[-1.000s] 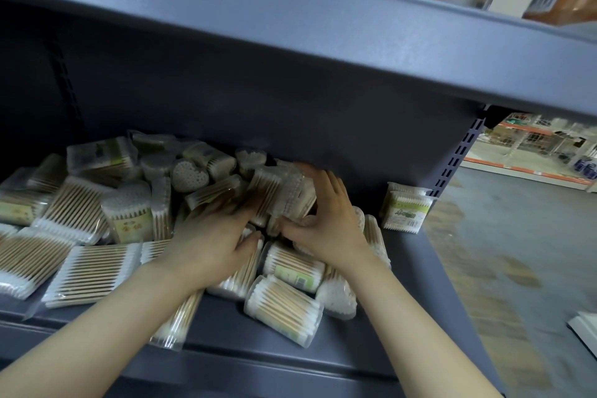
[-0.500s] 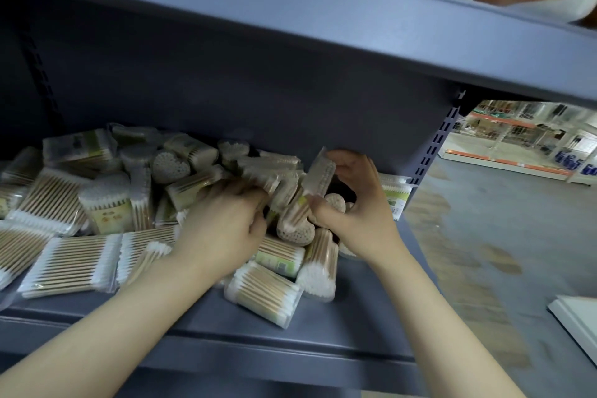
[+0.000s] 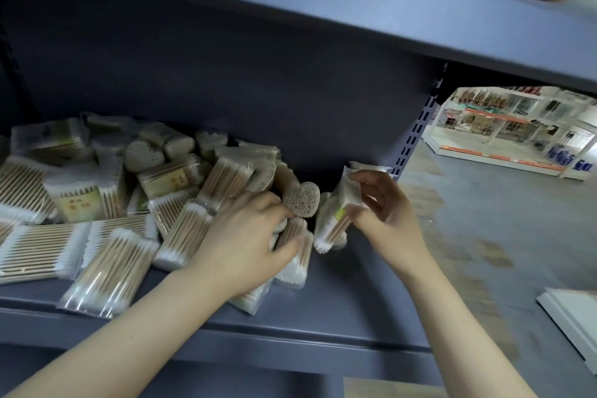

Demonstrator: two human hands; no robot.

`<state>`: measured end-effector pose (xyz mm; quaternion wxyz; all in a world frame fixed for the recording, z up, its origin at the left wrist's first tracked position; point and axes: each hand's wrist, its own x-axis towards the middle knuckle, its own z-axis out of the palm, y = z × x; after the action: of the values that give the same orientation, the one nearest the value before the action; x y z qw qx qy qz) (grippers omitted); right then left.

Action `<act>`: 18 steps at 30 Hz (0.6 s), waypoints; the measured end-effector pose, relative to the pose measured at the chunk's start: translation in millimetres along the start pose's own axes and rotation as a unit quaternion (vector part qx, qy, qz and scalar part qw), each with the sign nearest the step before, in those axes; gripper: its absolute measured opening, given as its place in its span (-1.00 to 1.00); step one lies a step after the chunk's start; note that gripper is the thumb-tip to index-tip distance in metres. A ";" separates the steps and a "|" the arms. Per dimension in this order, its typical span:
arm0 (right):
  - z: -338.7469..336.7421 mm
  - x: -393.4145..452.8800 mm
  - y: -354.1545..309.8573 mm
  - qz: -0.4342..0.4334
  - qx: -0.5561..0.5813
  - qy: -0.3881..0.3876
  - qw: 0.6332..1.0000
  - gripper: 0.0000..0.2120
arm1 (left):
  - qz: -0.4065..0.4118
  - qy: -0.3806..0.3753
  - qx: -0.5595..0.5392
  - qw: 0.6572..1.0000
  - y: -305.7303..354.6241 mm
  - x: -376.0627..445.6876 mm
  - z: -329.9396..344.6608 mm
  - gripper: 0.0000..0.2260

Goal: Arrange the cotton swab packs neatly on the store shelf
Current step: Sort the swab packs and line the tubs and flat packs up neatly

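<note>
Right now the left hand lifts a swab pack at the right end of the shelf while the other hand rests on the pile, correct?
Not quite: the head view shows the right hand holding that swab pack at the shelf end; the left hand rests on the pile.

We see bare shelf (image 3: pixel 355 294) open along the front edge and right end; jumbled swab packs (image 3: pixel 106 203) crowd the left and middle, and the upper shelf (image 3: pixel 323 10) hangs low overhead.
</note>
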<state>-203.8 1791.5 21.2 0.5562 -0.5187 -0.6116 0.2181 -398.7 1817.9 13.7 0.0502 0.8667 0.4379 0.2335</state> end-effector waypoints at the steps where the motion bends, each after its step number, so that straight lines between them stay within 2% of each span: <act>1: -5.5 -1.1 0.6 0.005 0.011 0.001 1.000 -0.62 | 0.012 -0.005 0.006 1.000 3.3 0.7 2.5 -0.50; 4: -22.3 -4.9 1.2 0.004 0.046 -0.011 0.999 -0.63 | 0.036 -0.044 0.022 0.998 18.0 5.9 8.3 -0.38; 7: -39.2 -8.4 3.5 -0.010 0.063 -0.032 0.997 -0.62 | 0.044 -0.081 0.037 0.995 30.1 15.4 18.3 -0.41; 12: -57.9 -9.2 13.0 -0.010 0.103 -0.063 0.993 -0.59 | 0.053 -0.097 0.044 0.993 49.3 32.5 31.7 -0.39; 16: -64.4 -9.4 20.8 0.000 0.136 -0.080 0.987 -0.59 | 0.041 -0.088 -0.008 0.995 58.1 39.3 41.2 -0.48; 18: -65.6 -9.1 25.0 0.003 0.143 -0.082 0.986 -0.60 | 0.035 -0.079 -0.037 0.996 60.8 40.3 44.4 -0.40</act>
<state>-136.0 1772.4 14.7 0.5721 -0.4156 -0.6162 0.3468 -313.5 1817.4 6.6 0.1083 0.8947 0.3933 0.1819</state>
